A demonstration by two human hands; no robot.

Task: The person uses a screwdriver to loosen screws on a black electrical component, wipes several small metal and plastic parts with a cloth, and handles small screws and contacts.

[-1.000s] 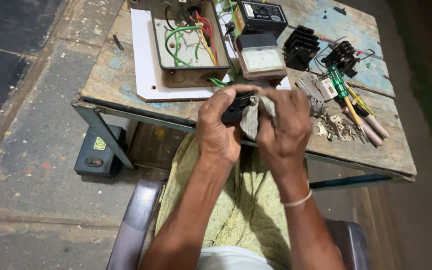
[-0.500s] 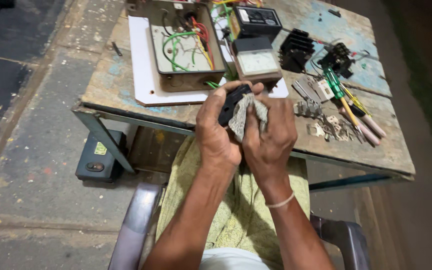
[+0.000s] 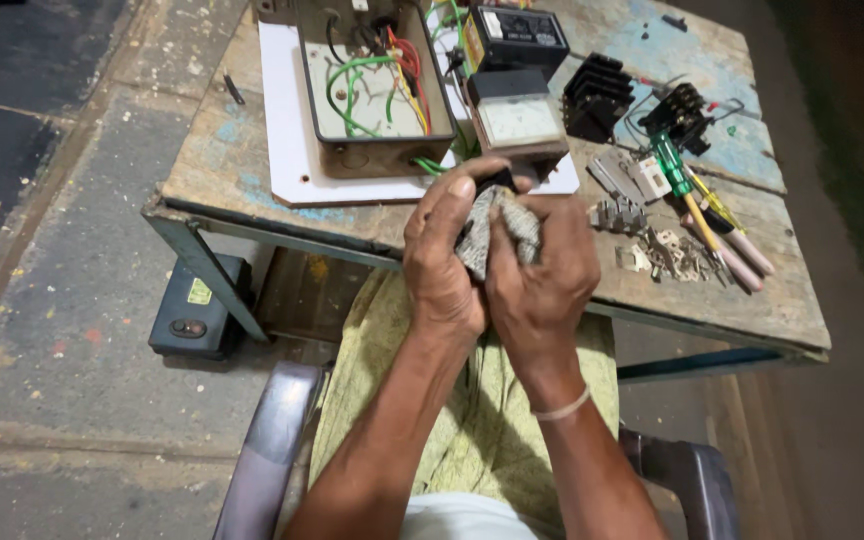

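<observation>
My left hand (image 3: 442, 255) and my right hand (image 3: 542, 275) are pressed together over the table's front edge. Between them sits a small dark part (image 3: 500, 180), mostly hidden, wrapped in a grey rag (image 3: 492, 225). The left hand's fingers curl over the part from the left. My right hand grips the rag against it from the right. A thin band circles the right wrist. Which hand bears the part's weight is hard to tell.
On the worn wooden table (image 3: 252, 160) stand an open metal box with green, red and yellow wires (image 3: 372, 90) on a white board (image 3: 287, 130), a meter (image 3: 517, 120), black heat sinks (image 3: 597, 95), screwdrivers (image 3: 697, 205) and small metal parts (image 3: 672, 255). A dark box (image 3: 192, 320) lies on the floor.
Both hands stay clasped around the part and rag, shifting slightly left while the rag is worked over the part. The view has moved closer to the table.
</observation>
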